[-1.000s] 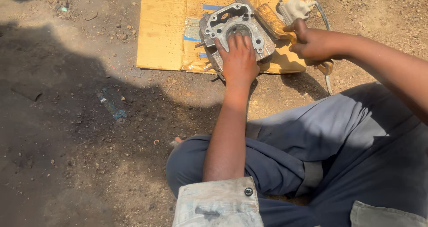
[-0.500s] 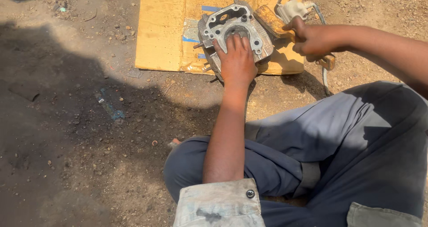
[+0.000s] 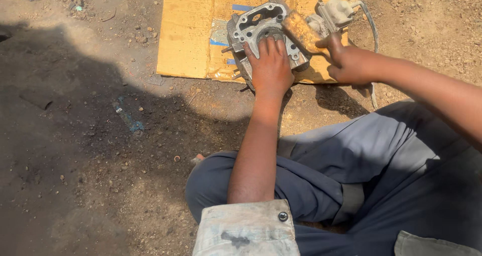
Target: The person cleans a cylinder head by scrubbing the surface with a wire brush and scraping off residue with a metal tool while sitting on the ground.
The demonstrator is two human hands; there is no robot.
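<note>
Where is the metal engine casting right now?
In the head view, the metal engine casting lies at top centre on the flattened cardboard, under the left hand, beside the right hand.

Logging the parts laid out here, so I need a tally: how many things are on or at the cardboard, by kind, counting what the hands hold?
Grey metal engine casting, under the left hand: 1
Yellowish brush, in the right hand: 1
Whitish part with a hose: 1
Cardboard sheet: 1
Total: 4

Outdoor roadside repair spot, bare dirt ground (image 3: 90, 175), flattened cardboard (image 3: 188, 35) as bench (w/ engine casting (image 3: 253, 27))
</note>
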